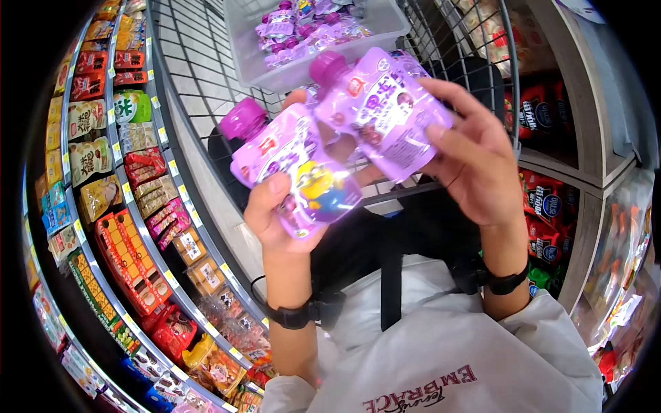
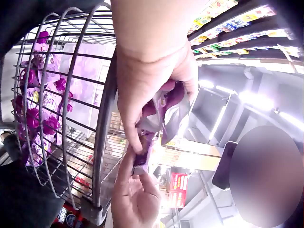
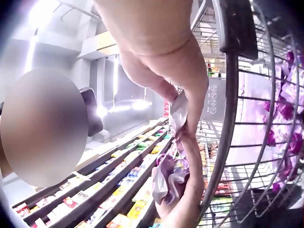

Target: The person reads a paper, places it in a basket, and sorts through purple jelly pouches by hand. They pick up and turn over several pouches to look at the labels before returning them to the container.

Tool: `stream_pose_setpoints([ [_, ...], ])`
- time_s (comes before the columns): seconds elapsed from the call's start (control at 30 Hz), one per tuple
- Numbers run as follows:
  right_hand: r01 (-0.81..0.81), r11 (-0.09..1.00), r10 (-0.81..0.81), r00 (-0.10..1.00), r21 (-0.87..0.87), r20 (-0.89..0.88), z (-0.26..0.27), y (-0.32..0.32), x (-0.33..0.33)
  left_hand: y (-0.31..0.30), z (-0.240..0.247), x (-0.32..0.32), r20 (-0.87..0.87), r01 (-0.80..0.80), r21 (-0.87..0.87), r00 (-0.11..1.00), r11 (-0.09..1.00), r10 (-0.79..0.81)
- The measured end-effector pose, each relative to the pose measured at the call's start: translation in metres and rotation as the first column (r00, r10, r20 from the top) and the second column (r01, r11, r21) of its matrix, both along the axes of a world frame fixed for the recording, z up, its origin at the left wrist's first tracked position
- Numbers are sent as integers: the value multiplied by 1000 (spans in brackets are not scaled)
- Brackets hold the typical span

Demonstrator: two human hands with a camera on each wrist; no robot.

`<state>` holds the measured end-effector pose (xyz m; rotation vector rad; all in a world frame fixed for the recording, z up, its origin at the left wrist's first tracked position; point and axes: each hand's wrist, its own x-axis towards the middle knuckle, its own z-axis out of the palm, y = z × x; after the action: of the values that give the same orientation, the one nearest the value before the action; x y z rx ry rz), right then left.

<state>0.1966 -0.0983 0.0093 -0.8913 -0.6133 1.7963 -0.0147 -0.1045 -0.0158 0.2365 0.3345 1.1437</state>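
Observation:
Two purple pouches with screw caps are held up side by side over the cart's near end. My left hand (image 1: 279, 210) grips the left pouch (image 1: 303, 162), which has a yellow cartoon figure on its front, thumb across its lower left. The right pouch (image 1: 389, 113), printed with large characters, is pinched in my right hand (image 1: 475, 151) by its right side. Both caps point up and left, and the pouches meet or overlap near the middle. In the left wrist view, my left hand (image 2: 152, 90) curls round a crumpled pouch (image 2: 168, 111).
Beyond the hands, a translucent bin (image 1: 317, 51) of similar purple pouches sits in the wire cart (image 1: 196, 89). Shelves of packaged snacks (image 1: 131, 258) line the left side. At the right stands a wooden shelf (image 1: 585, 76) with red and black bags (image 1: 547, 199).

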Motion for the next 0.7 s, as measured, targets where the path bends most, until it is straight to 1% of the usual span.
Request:
stream_pose_setpoints([
  [0.03, 57, 997, -58, 998, 42, 25, -2, 3, 0, 0, 0, 5, 14, -26, -24, 1000, 999, 26],
  [0.07, 53, 998, -54, 998, 43, 18, -6, 5, -1, 2, 5, 7, -42, -12, -51, 999, 999, 10],
  [0.1, 120, 956, -220, 897, 267, 384, -13, 6, -4, 5, 10, 8, -96, 2, -79, 995, 997, -10],
  [0.13, 90, 869, -424, 639, 486, 641, -15, 7, -6, 5, 6, 8, -109, -20, -94, 994, 995, 9],
  [0.17, 93, 869, -426, 642, 487, 638, -13, 6, -6, 5, 2, 6, -113, -19, -92, 994, 996, 9],
  [0.2, -59, 813, -516, 392, 580, 762, -3, 7, -8, 7, -2, 4, -171, -48, -100, 985, 994, 30],
  [0.23, -232, 757, -603, 114, 611, 790, 3, 6, -9, 9, -4, 2, -229, -77, -107, 972, 991, 50],
  [0.27, -262, 794, -432, 390, 548, 813, 5, 2, -11, 11, -4, 4, -287, -100, -89, 955, 991, 70],
  [0.3, -322, 794, -276, 565, 516, 777, 6, 0, -18, 10, -6, 4, -290, -97, -90, 955, 991, 67],
  [0.33, -353, 813, -170, 617, 463, 768, 11, -4, -29, 9, -9, 4, -345, -86, -72, 937, 994, 56],
  [0.37, -397, 807, -139, 593, 438, 793, 10, -6, -37, 9, -11, 5, -397, -75, -54, 917, 996, 47],
  [0.4, -387, 816, -173, 546, 429, 820, 7, -9, -44, 8, -4, 12, -461, -105, -35, 884, 994, 77],
  [0.43, -379, 825, -201, 496, 419, 845, 4, -11, -48, 8, -1, 12, -462, -105, -36, 884, 994, 76],
  [0.47, -381, 825, -197, 497, 416, 845, 5, -10, -47, 7, 1, 12, -495, -44, -12, 868, 999, 32],
  [0.5, -334, 884, -90, 565, 327, 820, 5, -7, -45, 6, 1, 10, -528, 17, 10, 849, 1000, -9],
  [0.53, -294, 928, 10, 631, 227, 776, 5, -5, -43, 5, 1, 12, -339, -24, -16, 941, 1000, 17],
  [0.57, -295, 929, 12, 631, 225, 776, 2, -3, -41, 6, 0, 14, -339, -25, -18, 941, 1000, 18],
  [0.63, -214, 952, 60, 831, 219, 553, -8, -3, -35, 8, 0, 18, -495, -54, 60, 866, 997, 77],
  [0.67, -208, 956, 87, 874, 207, 478, -13, -3, -32, 9, 4, 18, -542, -22, 32, 840, 999, 36],
  [0.7, -205, 957, 84, 872, 204, 482, -14, -1, -28, 11, 3, 16, -537, -18, 31, 843, 999, 31],
])
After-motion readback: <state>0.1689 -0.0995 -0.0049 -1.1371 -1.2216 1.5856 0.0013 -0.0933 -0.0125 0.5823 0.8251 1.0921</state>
